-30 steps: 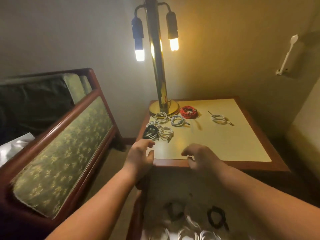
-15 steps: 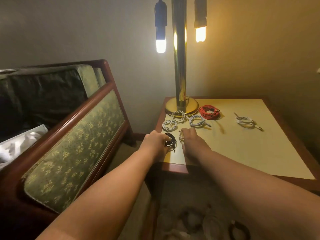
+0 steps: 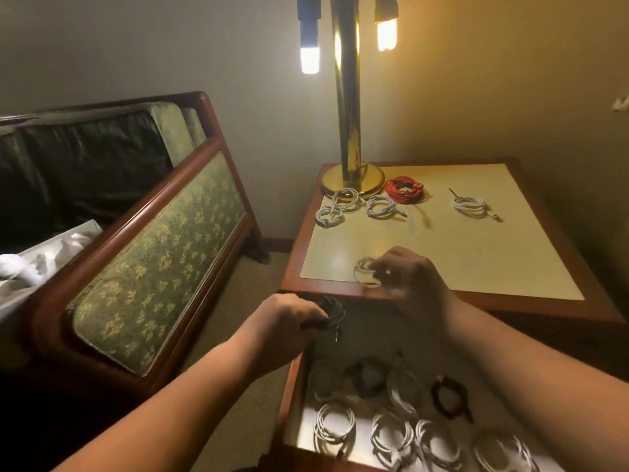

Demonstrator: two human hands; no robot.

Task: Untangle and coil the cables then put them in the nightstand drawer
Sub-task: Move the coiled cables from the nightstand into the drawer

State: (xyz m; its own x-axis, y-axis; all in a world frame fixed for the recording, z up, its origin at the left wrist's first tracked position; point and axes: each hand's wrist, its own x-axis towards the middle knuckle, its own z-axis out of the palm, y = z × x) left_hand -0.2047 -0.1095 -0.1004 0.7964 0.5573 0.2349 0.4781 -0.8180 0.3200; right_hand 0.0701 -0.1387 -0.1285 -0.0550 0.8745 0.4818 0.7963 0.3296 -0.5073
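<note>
Nightstand top carries four white coils and a red coil near the lamp base; the open drawer below holds more coiled cables, white and black. Left hand grips a black coil over the drawer; right hand pinches a blurred white coil at the top's front edge.

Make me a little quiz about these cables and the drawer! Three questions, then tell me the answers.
1. True or false: the drawer is open.
2. Which cable does the left hand hold? A red, B black, C white.
3. Leaving out the coil in the right hand, how many white coils lie on the tabletop?
Key: 1 true. 2 B, the black cable. 3 four.
</note>
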